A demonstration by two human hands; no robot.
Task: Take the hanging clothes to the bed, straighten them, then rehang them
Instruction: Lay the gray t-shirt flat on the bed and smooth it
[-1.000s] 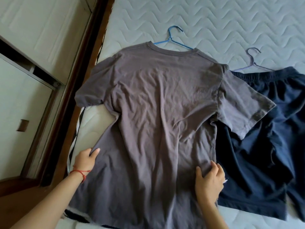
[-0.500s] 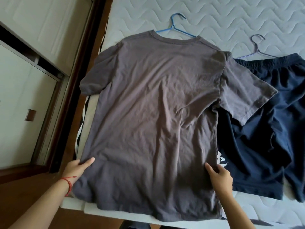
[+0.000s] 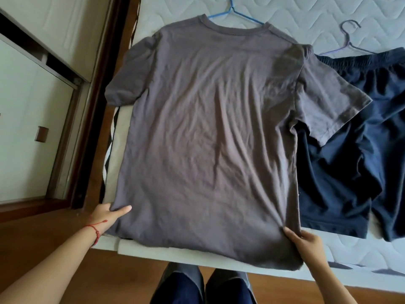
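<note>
A grey-brown T-shirt (image 3: 208, 137) lies flat on the white quilted bed (image 3: 328, 16), collar away from me, with a blue wire hanger (image 3: 235, 14) poking out of its neck. My left hand (image 3: 108, 215) pinches the shirt's lower left side near the hem. My right hand (image 3: 306, 242) pinches the lower right corner, where the cloth bunches into folds. Dark navy shorts (image 3: 359, 154) lie to the right, partly under the shirt's right sleeve, with a grey-purple hanger (image 3: 350, 40) at their waistband.
The bed's near edge (image 3: 197, 258) runs just below the shirt hem, with wooden floor (image 3: 43, 242) under it. My legs (image 3: 203, 286) stand against the bed. A dark wooden frame (image 3: 103, 88) and pale wardrobe doors (image 3: 28, 119) line the left side.
Both hands slid down the shirt's sides toward the hem and now pinch the cloth. The shirt's body is flatter, and the view has shifted so the bed edge and floor show.
</note>
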